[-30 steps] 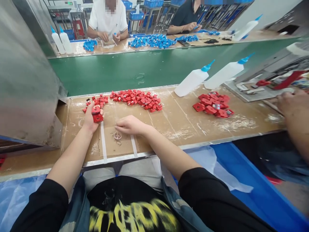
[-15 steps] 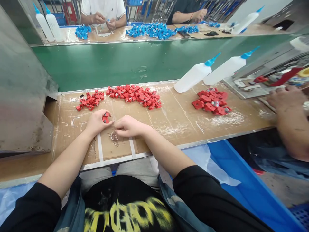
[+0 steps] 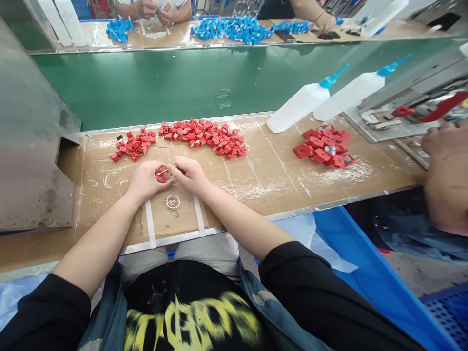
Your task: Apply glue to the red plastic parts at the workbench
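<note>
Between its thumb and fingers, my left hand [image 3: 146,181] grips red blocks [image 3: 161,174] with dark faces; their exact number is hidden. My right hand [image 3: 190,174] pinches a thin brown stick [image 3: 165,170], whose tip lies at the red blocks. Just below my hands, a small round clear dish [image 3: 173,202] sits on a cardboard piece [image 3: 166,225] with white tape strips. Beyond my hands lie a small pile of red blocks [image 3: 134,145] on the left and a longer pile [image 3: 204,136] in the middle.
Two white bottles [image 3: 300,107] with blue nozzles lean behind larger red pieces [image 3: 323,146]. A metal housing [image 3: 32,131] stands at left. A co-worker's arm [image 3: 446,175] is at right, above a blue bin [image 3: 351,253]. Across the green divider [image 3: 146,87], people handle parts near blue pieces [image 3: 234,29].
My right hand has moved up from the dish to the red blocks, bringing the stick to them. The view has shifted slightly. Across the divider, one person's hand has reached toward dark pieces.
</note>
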A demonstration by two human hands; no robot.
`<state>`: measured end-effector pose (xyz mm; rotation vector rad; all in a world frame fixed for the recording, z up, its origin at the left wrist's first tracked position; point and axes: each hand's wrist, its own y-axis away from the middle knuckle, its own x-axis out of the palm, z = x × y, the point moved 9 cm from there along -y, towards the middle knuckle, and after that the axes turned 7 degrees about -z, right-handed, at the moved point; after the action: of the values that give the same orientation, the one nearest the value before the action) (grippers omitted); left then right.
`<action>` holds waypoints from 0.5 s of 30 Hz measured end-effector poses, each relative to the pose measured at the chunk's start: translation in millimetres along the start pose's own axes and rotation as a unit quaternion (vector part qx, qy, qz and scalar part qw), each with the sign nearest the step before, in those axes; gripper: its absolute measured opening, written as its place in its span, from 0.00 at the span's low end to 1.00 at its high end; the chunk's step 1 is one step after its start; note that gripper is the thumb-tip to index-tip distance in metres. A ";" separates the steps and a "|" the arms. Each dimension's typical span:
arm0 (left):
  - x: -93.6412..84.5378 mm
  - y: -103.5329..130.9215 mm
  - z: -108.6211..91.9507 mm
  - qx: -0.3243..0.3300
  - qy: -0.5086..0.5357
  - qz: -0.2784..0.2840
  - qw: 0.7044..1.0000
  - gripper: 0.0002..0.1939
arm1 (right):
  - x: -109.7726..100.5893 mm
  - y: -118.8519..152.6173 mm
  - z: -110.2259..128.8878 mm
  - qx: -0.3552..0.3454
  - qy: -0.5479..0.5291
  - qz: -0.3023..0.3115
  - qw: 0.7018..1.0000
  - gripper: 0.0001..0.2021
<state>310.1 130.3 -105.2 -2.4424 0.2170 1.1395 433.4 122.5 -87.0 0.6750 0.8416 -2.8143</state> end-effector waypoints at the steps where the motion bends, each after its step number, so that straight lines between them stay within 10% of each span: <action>1: -0.4 0.0 -0.1 -0.001 0.001 -0.002 1.000 0.13 | 0.9 0.5 0.1 -0.002 0.003 0.005 1.000 0.24; 15: -2.1 -1.1 1.6 -0.023 0.030 -0.008 0.999 0.13 | -2.6 4.7 6.5 -0.025 0.044 -0.005 0.999 0.19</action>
<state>308.0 131.9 -104.1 -2.5156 0.1906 1.0758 434.4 115.0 -83.3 0.7957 0.9298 -2.7792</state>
